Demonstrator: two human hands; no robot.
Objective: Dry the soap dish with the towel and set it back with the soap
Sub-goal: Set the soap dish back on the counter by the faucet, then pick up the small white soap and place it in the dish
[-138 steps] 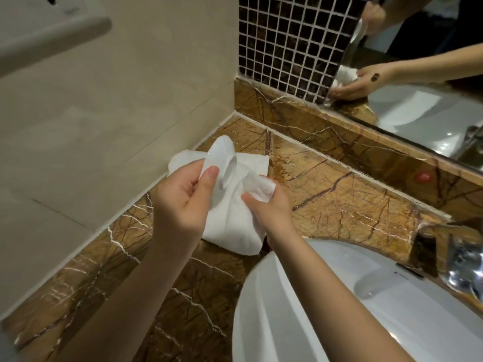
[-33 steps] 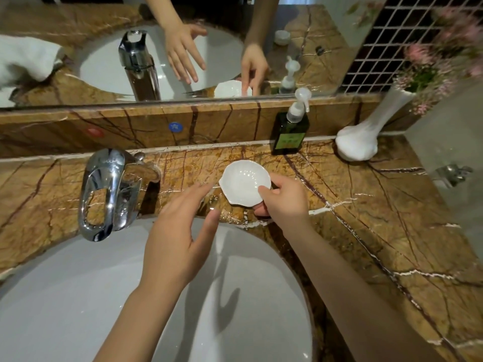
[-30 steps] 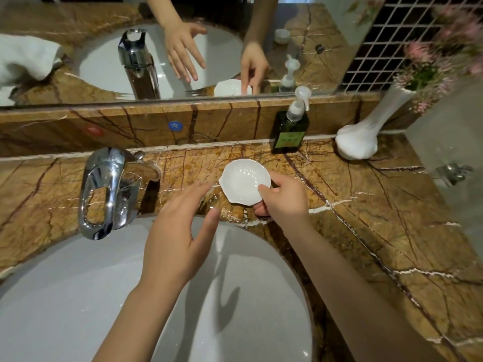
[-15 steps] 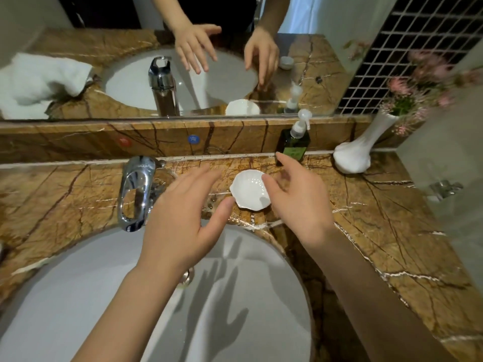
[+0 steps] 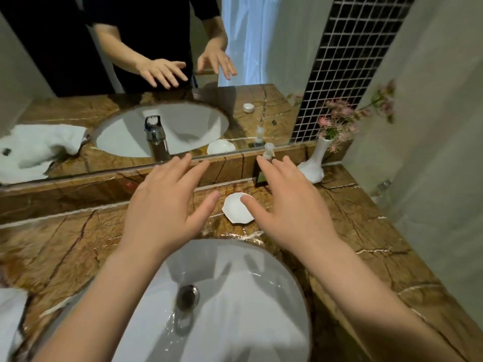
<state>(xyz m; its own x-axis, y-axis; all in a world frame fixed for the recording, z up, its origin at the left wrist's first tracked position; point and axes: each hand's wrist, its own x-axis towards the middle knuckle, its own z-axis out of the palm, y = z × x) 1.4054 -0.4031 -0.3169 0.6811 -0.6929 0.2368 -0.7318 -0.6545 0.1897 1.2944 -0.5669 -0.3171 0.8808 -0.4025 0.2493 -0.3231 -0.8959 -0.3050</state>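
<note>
The white shell-shaped soap dish (image 5: pixel 236 210) lies on the brown marble counter (image 5: pixel 366 231) just behind the basin, with nothing in it. My right hand (image 5: pixel 290 205) hovers over its right side, fingers spread, the thumb above the dish. My left hand (image 5: pixel 167 202) hovers to the dish's left, open and holding nothing. The white towel (image 5: pixel 9 317) lies at the far left edge of the counter; the mirror also shows it. No soap is visible.
The white basin (image 5: pixel 235 309) with its metal drain (image 5: pixel 187 296) lies below my hands; the tap is hidden behind my left hand. A dark pump bottle (image 5: pixel 262 176) and a white vase (image 5: pixel 315 165) with pink flowers stand at the back right. The mirror (image 5: pixel 78 74) runs along the back.
My right hand let go of the soap dish, which now rests on the counter. Both hands opened and rose above it. The view tilted down toward the basin.
</note>
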